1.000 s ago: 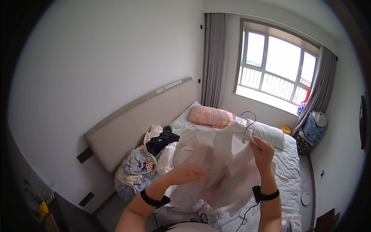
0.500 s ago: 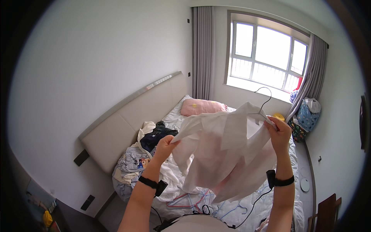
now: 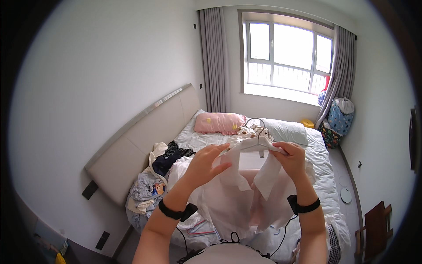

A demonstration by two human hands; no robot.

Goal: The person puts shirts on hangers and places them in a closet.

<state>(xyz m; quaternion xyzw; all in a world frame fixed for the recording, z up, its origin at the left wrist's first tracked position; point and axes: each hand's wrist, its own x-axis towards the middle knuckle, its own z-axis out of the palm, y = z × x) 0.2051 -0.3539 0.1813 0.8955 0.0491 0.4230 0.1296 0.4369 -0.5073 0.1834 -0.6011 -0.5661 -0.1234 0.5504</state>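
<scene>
A sheer white collared shirt (image 3: 224, 207) hangs in front of me, over the bed. A clothes hanger (image 3: 263, 127) is inside it, and its dark hook sticks up above the collar. My right hand (image 3: 290, 160) pinches the shirt at the right side of the collar, by the shoulder. At the left shoulder my left hand (image 3: 205, 166) is open, thumb and fingers spread apart, close to the cloth. Whether its fingertips touch the fabric, I cannot tell. The shirt's lower part falls toward my body and hides part of the bed.
The bed (image 3: 323, 176) has a pink pillow (image 3: 220, 123) and a pale pillow (image 3: 283, 131) at the far side. Rumpled clothes (image 3: 147, 189) lie along its left, and coloured hangers (image 3: 202, 229) near me. A wooden chair (image 3: 375, 229) stands right; stuffed bags (image 3: 340, 116) sit by the curtain.
My left hand has let go of the shirt's outstretched left side and moved to the shoulder. The right hand and hanger have come lower and left, and the shirt now faces me more squarely.
</scene>
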